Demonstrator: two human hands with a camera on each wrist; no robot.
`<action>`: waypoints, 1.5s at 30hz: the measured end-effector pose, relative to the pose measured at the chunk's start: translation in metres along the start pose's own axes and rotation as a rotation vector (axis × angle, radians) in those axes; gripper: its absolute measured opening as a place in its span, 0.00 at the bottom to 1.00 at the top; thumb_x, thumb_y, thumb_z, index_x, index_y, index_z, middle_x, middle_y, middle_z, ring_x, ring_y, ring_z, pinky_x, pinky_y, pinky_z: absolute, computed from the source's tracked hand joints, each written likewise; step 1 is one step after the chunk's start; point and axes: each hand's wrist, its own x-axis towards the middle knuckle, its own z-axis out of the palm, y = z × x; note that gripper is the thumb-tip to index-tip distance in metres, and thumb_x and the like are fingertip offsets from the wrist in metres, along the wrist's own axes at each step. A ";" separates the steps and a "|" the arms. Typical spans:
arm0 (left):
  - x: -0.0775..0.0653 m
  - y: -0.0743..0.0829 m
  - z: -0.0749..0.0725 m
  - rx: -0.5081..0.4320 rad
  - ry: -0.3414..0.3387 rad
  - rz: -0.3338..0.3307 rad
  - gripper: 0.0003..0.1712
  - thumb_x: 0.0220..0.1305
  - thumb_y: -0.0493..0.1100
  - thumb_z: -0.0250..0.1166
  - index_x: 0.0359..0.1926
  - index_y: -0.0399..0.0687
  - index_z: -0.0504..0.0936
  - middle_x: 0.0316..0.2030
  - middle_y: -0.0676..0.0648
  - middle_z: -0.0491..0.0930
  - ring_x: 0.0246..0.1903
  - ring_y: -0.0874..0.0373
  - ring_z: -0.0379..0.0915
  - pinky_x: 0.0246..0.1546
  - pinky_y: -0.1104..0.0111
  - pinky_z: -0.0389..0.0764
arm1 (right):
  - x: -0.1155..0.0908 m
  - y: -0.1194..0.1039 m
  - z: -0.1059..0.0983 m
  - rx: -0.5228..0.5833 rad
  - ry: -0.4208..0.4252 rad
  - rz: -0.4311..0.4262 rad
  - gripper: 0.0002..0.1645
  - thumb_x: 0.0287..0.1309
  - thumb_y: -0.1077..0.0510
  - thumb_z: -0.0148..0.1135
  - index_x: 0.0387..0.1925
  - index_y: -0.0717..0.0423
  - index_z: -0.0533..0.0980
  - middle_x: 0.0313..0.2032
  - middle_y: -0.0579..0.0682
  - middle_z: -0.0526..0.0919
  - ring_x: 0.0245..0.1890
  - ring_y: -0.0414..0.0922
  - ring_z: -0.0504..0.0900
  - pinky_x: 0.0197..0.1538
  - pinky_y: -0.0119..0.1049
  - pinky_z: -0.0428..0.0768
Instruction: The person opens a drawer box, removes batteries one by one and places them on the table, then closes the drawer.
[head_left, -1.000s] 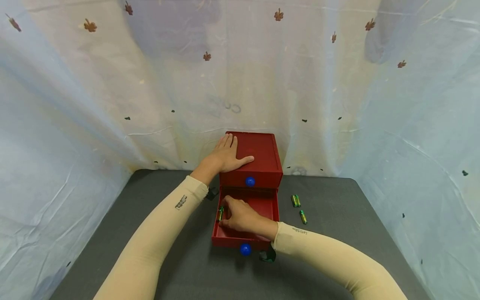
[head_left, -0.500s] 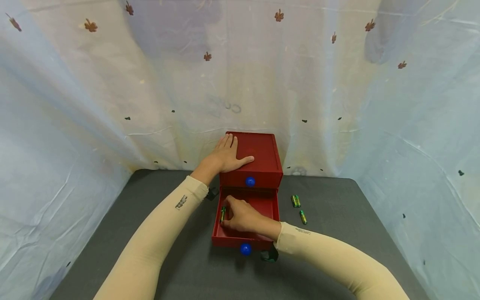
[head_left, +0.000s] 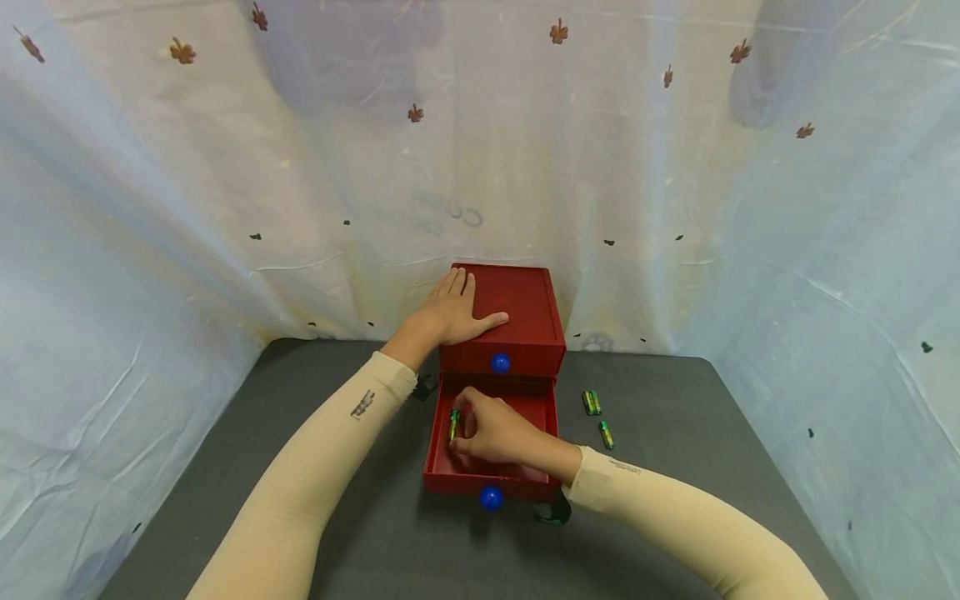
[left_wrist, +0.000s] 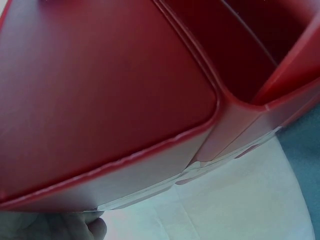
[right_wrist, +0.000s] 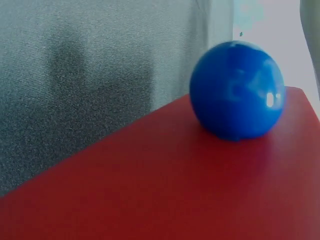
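A red two-drawer box [head_left: 517,300] stands at the back of the table in the head view, its lower drawer [head_left: 431,471] pulled out. My left hand [head_left: 452,315] rests flat on the box top, fingers spread and pointing away. Inside the drawer, near its left side, my right hand [head_left: 495,429] pinches a green battery [head_left: 453,425] by its ends between thumb and finger. Whether the battery touches the drawer floor cannot be told. The left wrist view has the red box top [left_wrist: 100,100] close up; the right wrist view has the drawer front [right_wrist: 150,185].
A blue knob [head_left: 491,499] juts from the lower drawer, another blue knob [head_left: 500,362] from the upper one. Right of the box, a pair of batteries [head_left: 592,402] and a single battery [head_left: 607,434] lie on the dark table [head_left: 660,500]. A pale curtain [head_left: 375,183] hangs behind.
My right hand has moved a little to the right inside the drawer, and the battery has come with it away from the left wall. The left hand has stayed in place.
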 end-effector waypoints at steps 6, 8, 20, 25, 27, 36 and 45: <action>0.001 -0.001 0.001 -0.008 -0.002 -0.004 0.66 0.74 0.82 0.45 0.87 0.37 0.37 0.86 0.37 0.31 0.86 0.44 0.23 0.84 0.55 0.28 | -0.008 0.002 -0.007 -0.001 0.037 -0.018 0.28 0.65 0.57 0.77 0.61 0.60 0.75 0.31 0.44 0.81 0.29 0.40 0.80 0.36 0.35 0.82; 0.002 -0.001 0.001 -0.006 -0.010 -0.009 0.65 0.74 0.82 0.45 0.87 0.38 0.36 0.86 0.37 0.30 0.86 0.45 0.22 0.84 0.55 0.28 | -0.011 0.002 -0.010 0.002 0.047 -0.027 0.28 0.66 0.57 0.77 0.61 0.61 0.75 0.31 0.44 0.81 0.28 0.40 0.79 0.34 0.35 0.81; 0.001 -0.001 0.000 -0.002 -0.004 -0.007 0.65 0.74 0.81 0.45 0.87 0.38 0.37 0.86 0.37 0.31 0.86 0.45 0.22 0.84 0.55 0.28 | -0.029 0.006 -0.026 0.016 0.099 -0.048 0.26 0.68 0.55 0.75 0.61 0.58 0.74 0.34 0.45 0.81 0.27 0.39 0.78 0.32 0.33 0.79; 0.001 -0.002 0.000 -0.005 -0.006 -0.007 0.65 0.74 0.82 0.44 0.87 0.38 0.37 0.86 0.37 0.31 0.86 0.45 0.22 0.84 0.55 0.28 | -0.035 0.010 -0.030 0.032 0.109 -0.048 0.27 0.67 0.55 0.75 0.60 0.58 0.74 0.34 0.45 0.81 0.29 0.40 0.79 0.35 0.34 0.80; 0.001 -0.002 0.000 -0.003 -0.007 -0.008 0.65 0.74 0.82 0.44 0.87 0.38 0.36 0.86 0.37 0.31 0.86 0.45 0.22 0.84 0.55 0.29 | -0.038 0.012 -0.032 0.034 0.112 -0.050 0.27 0.67 0.54 0.75 0.61 0.58 0.74 0.34 0.44 0.81 0.30 0.40 0.79 0.36 0.34 0.81; 0.000 0.000 -0.001 -0.005 -0.014 -0.006 0.65 0.74 0.82 0.45 0.87 0.38 0.36 0.86 0.37 0.30 0.86 0.45 0.22 0.84 0.54 0.29 | -0.053 0.018 -0.044 0.043 0.143 -0.070 0.26 0.67 0.56 0.74 0.61 0.58 0.74 0.36 0.45 0.82 0.34 0.40 0.81 0.40 0.33 0.83; 0.001 0.000 -0.001 0.002 -0.023 -0.011 0.65 0.74 0.82 0.44 0.87 0.38 0.36 0.86 0.37 0.30 0.86 0.45 0.22 0.84 0.54 0.29 | -0.066 0.030 -0.054 0.069 0.151 -0.097 0.26 0.67 0.56 0.74 0.61 0.58 0.73 0.37 0.44 0.81 0.35 0.41 0.81 0.42 0.33 0.84</action>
